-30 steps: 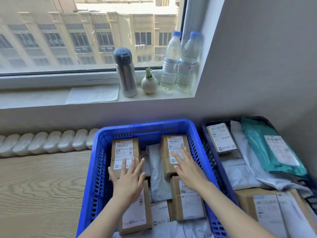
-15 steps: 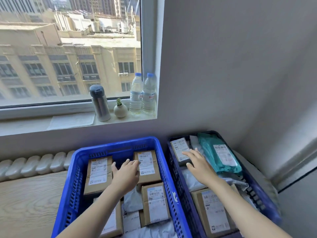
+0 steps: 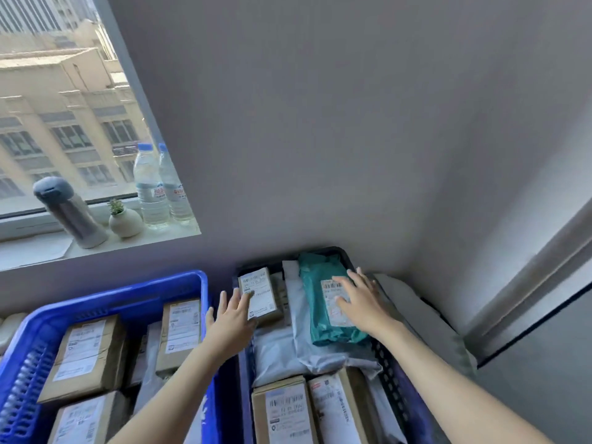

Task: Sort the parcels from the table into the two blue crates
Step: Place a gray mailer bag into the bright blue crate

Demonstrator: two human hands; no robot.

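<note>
Hands now over right crate

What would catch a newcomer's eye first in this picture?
The teal bag in the right crate stands out, the right hand flat over its label. The left hand reaches to a small labelled box at that crate's far left corner. The bright blue crate beside it holds brown boxes.

Bright blue crate holding cardboard boxes, darker crate alongside holding mailer bags

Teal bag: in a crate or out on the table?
In: the teal bag lies on grey bags inside the right crate, right hand on it.
</note>
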